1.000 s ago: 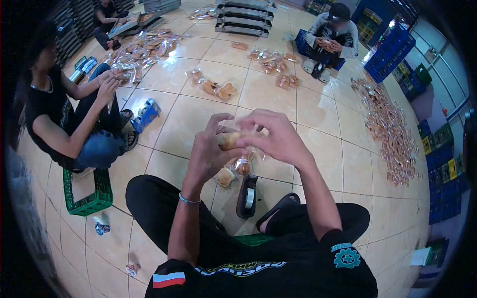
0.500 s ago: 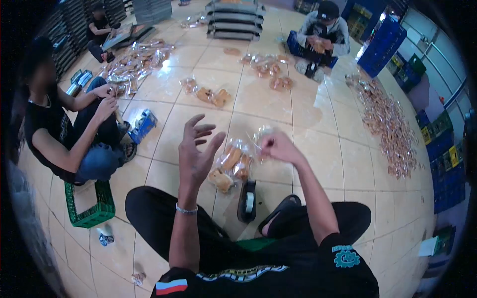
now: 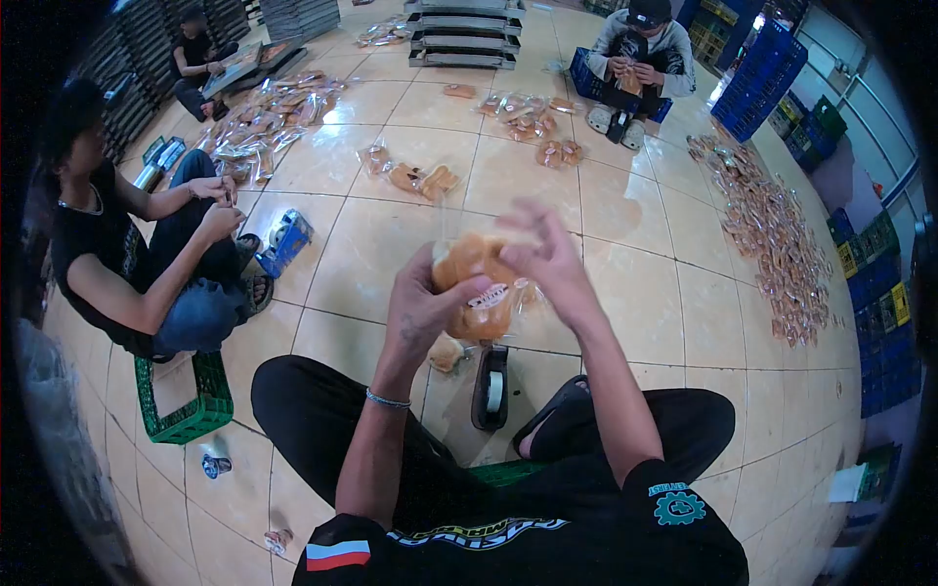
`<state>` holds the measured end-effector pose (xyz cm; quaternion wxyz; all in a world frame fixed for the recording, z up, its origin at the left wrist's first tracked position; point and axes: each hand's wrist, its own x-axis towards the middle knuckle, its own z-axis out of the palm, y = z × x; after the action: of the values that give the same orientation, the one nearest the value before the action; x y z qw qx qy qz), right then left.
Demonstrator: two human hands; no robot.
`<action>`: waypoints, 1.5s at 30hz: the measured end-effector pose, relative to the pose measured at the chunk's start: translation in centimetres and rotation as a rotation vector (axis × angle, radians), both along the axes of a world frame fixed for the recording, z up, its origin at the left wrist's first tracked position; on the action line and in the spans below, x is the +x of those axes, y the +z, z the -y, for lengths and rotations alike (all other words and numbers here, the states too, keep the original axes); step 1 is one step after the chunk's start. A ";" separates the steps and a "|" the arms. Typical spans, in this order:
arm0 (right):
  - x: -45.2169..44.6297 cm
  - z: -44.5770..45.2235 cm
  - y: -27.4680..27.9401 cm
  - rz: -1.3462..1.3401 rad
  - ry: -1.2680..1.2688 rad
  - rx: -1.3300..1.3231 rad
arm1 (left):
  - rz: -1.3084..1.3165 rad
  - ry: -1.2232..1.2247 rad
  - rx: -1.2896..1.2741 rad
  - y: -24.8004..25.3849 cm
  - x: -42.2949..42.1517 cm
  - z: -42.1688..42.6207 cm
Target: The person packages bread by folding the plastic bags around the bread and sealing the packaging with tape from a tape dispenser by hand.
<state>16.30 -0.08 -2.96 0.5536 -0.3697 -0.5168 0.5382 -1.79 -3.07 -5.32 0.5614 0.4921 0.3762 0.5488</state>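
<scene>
My left hand [image 3: 425,303] is wrapped round a clear bag of bread [image 3: 479,269], its thumb across the front near a small printed label. The bread is golden brown, and the bag's clear upper end stands above it. At the bag's right side is my right hand [image 3: 547,259], its fingers stretched apart and blurred by motion, with the thumb close to the bread; whether it touches is unclear. Below the bag, another bread piece [image 3: 447,354] lies on the floor, partly covered by my left hand. A black tape dispenser [image 3: 490,386] stands between my feet.
To the left sits a person [image 3: 127,244] beside a blue tape dispenser [image 3: 285,241] and a green crate [image 3: 186,400]. Bagged bread [image 3: 420,180] lies ahead, with a long heap [image 3: 772,244] at right. Another person [image 3: 640,73] handles bread near stacked trays [image 3: 464,37].
My left hand has taken hold of a bag of bread and lifted it off the floor. My right hand has risen beside it, its fingers now spread.
</scene>
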 end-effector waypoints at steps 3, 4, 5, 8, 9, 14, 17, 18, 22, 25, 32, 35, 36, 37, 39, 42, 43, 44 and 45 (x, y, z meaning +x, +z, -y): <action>-1.4 0.5 -2.2 0.121 0.185 0.021 | 0.078 0.181 0.021 0.7 0.3 0.2; -1.9 0.9 -2.0 0.236 0.106 -0.016 | 0.125 0.294 0.044 0.9 0.6 0.3; -2.4 1.1 -2.3 0.234 0.115 -0.013 | 0.122 0.303 0.047 1.0 1.1 0.3; -3.6 1.8 -2.7 0.227 -0.031 -0.049 | 0.140 0.468 0.119 1.0 1.6 0.4; -3.8 2.1 -2.1 0.296 -0.078 -0.006 | 0.117 0.437 0.122 1.1 1.3 0.4; -3.9 1.5 -3.2 0.310 -0.161 0.263 | 0.133 0.388 0.165 0.6 1.5 -0.4; -3.2 0.9 -2.9 0.468 -0.205 0.350 | 0.153 0.371 0.211 0.3 1.8 -0.6; -3.0 0.7 -2.7 0.471 -0.200 0.419 | 0.138 0.342 0.221 0.3 1.8 -0.5; -2.2 0.6 -1.9 0.386 -0.126 0.377 | 0.080 0.305 0.247 -0.1 1.6 -0.3; -1.6 1.1 -0.7 0.375 -0.091 0.092 | 0.036 0.295 0.288 0.1 1.4 0.2; -2.0 -0.3 -2.9 0.289 -0.158 0.507 | 0.014 0.339 0.196 0.4 1.0 0.4; -2.3 -0.3 -3.3 0.262 -0.139 0.429 | 0.039 0.412 0.180 0.7 1.6 0.5; -2.3 -0.2 -3.4 0.262 -0.124 0.360 | 0.079 0.425 0.166 0.7 1.7 0.5; -2.3 -0.2 -3.4 0.261 -0.109 0.292 | 0.121 0.438 0.153 0.7 1.8 0.5; -2.4 -0.1 -3.2 0.263 -0.102 0.312 | 0.135 0.443 0.154 0.2 1.7 0.2; -2.9 -0.1 -2.9 0.211 -0.081 0.349 | 0.174 0.420 0.199 0.0 1.4 0.1; -2.9 -0.1 -2.8 0.160 -0.071 0.365 | 0.201 0.389 0.241 0.0 1.3 0.1; -2.9 -0.1 -2.7 0.161 -0.071 0.365 | 0.201 0.389 0.240 -0.1 1.2 0.0; -2.7 0.0 -2.5 0.137 -0.049 0.349 | 0.187 0.357 0.247 -0.2 1.0 -0.1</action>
<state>13.55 -0.10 -5.45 0.5857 -0.3163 -0.6298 0.4002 -0.75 -3.00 -5.49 0.4233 0.4299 0.3336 0.7244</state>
